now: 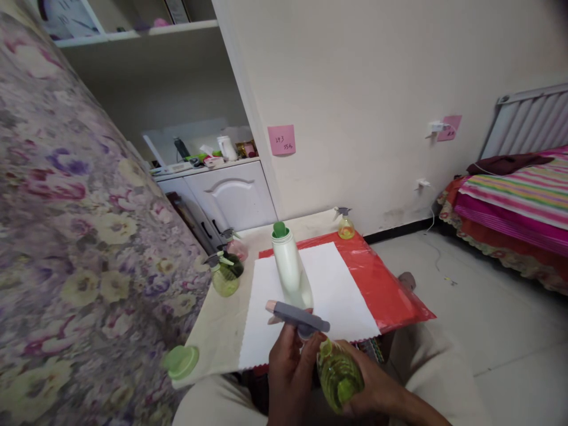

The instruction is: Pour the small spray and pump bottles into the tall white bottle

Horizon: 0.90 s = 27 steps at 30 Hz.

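My left hand is closed on a grey spray head with a pinkish nozzle tip pointing left. In my right hand is a clear yellow-green spray bottle, tilted over my lap with its neck close to my left fingers. Whether the spray head touches the neck is hard to see. Just beyond my hands, a pale green jug with a handle stands on a white sheet. Its lid is off, and a dark green spout shows in its mouth. A light green cap lies at the table's left corner.
Spray bottles stand at the left edge: a yellow-green one, a pink one and a dark one. Another yellow spray bottle is at the back right. Red plastic lies under the sheet. A floral curtain hangs close on the left.
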Available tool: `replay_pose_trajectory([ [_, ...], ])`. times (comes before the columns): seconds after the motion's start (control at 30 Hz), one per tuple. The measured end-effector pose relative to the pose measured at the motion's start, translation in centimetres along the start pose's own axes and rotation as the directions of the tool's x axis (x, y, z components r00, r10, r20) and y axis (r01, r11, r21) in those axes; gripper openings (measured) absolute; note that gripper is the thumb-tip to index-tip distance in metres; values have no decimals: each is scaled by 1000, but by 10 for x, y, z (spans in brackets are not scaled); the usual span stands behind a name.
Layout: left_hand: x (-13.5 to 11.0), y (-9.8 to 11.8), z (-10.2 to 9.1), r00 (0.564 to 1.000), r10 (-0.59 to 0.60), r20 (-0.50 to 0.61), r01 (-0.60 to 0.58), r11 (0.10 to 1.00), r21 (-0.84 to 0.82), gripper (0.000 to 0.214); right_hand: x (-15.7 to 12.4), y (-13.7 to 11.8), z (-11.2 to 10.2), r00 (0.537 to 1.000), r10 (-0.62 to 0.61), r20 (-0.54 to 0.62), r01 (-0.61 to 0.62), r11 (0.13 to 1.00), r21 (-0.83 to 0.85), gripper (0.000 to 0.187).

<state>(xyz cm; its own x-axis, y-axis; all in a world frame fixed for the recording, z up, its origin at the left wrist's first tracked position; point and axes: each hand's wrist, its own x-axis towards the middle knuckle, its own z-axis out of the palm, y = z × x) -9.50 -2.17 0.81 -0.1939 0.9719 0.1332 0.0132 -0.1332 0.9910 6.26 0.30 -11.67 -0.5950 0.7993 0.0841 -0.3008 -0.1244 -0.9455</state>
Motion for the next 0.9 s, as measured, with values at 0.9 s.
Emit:
replay_pose_trajectory([
  [0.9,9,-6,-13,976,-43,-214,-1,979,-204,40,10,0,-2,998,-67,-5,68,994,89,77],
])
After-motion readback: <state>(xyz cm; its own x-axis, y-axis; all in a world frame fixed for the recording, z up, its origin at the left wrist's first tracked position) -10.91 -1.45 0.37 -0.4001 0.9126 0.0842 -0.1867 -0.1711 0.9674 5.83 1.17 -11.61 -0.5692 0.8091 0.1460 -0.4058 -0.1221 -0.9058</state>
